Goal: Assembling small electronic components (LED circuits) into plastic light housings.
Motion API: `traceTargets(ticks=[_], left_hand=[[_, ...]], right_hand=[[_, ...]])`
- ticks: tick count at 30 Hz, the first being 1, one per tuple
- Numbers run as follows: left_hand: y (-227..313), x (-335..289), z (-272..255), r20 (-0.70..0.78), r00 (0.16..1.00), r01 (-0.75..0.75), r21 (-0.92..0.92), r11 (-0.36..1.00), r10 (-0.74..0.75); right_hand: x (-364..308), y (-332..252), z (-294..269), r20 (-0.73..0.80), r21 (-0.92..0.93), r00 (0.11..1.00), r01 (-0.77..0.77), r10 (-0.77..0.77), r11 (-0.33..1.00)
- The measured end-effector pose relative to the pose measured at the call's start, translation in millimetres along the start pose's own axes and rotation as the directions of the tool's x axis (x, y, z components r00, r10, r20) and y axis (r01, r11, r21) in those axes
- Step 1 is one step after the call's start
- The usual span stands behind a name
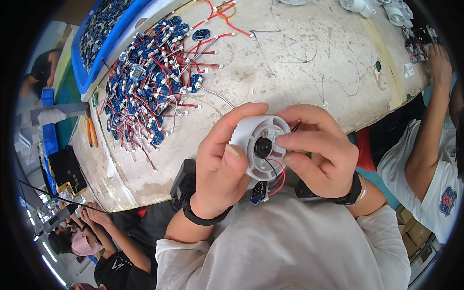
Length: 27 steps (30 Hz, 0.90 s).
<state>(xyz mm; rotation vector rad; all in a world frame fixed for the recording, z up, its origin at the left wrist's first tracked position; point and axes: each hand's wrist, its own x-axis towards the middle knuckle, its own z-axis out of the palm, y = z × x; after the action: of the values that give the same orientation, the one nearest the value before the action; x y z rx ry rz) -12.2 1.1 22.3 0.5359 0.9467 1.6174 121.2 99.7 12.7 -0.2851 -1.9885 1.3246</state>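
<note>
My left hand [220, 162] is wrapped round a white round plastic housing [252, 162], its thumb on the near side and its fingers along the far rim. A small black motor [263, 147] sits in the middle of the housing. Red and black wires [282, 180] run from there to a small blue circuit board [259, 192], which hangs below the housing. My right hand [321, 152] is closed at the right side of the housing, with fingertips pressed against its rim and inner ribs. Short dark tips [296, 126] stick out between its fingers; what they belong to is hidden.
A heap of blue circuit boards [150, 82] with red and white leads covers the table's left side. Behind it stands a blue bin [82, 72] of small parts. Orange-handled pliers [91, 128] lie at the left edge. White plastic parts [360, 7] stand far right, near a co-worker's arm [437, 92].
</note>
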Motion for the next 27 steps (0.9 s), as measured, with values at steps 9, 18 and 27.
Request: traceTargets(ticks=[9, 18, 27], left_hand=[[-1, -1, 1, -0.032, 0.999, -0.036, 0.008, 0.999, 0.037], [-10, 1, -4, 0.013, 0.97, -0.237, 0.23, 0.944, 0.241], [-7, -1, 7, 0.001, 0.975, -0.213, 0.304, 0.928, 0.223]], right_hand=[[6, -3, -3, 0.008, 0.112, 0.999, -0.041, 0.041, 0.993], [18, -9, -6, -0.004, -0.302, 0.999, 0.035, -0.038, 0.953], [17, -3, -1, 0.064, -0.43, 0.993, 0.113, -0.095, 0.895]])
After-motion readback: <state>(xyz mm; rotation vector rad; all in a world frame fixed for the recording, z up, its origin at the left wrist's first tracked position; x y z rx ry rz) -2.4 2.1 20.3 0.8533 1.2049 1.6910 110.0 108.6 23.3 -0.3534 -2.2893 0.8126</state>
